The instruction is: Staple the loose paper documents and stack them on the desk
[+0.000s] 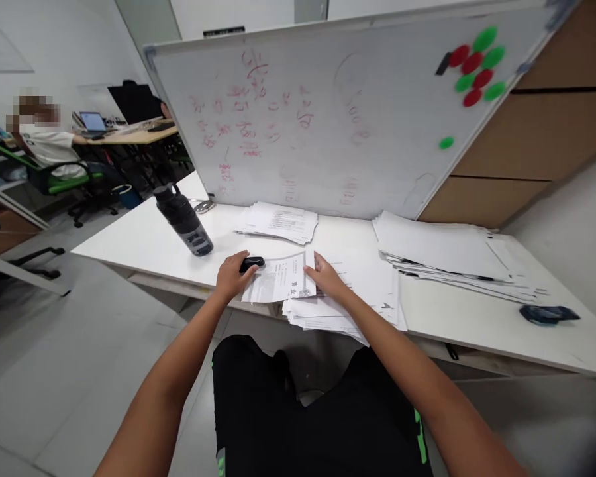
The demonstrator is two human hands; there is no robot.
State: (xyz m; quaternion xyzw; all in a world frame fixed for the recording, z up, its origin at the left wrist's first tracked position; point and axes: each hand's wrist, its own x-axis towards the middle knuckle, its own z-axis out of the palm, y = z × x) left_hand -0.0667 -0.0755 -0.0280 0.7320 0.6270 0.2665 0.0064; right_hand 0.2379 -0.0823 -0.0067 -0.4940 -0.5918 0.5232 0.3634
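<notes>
My left hand (232, 275) is closed round a small black stapler (252, 263) at the upper left corner of a printed sheet (278, 281). The sheet is held slightly above the desk, and large characters are printed near its right side. My right hand (326, 273) pinches the sheet's right edge between thumb and fingers. Under and beside that hand lies a loose stack of papers (350, 298), overhanging the front edge of the desk. Whether the stapler's jaws are pressed together cannot be made out.
On the white desk (144, 232) stand a dark bottle (185, 222), a paper pile (281, 222) and a larger pile (437, 245). A dark object (549, 315) lies far right. Behind leans a whiteboard (322, 126) with magnets. A seated person (49, 142) is at far left.
</notes>
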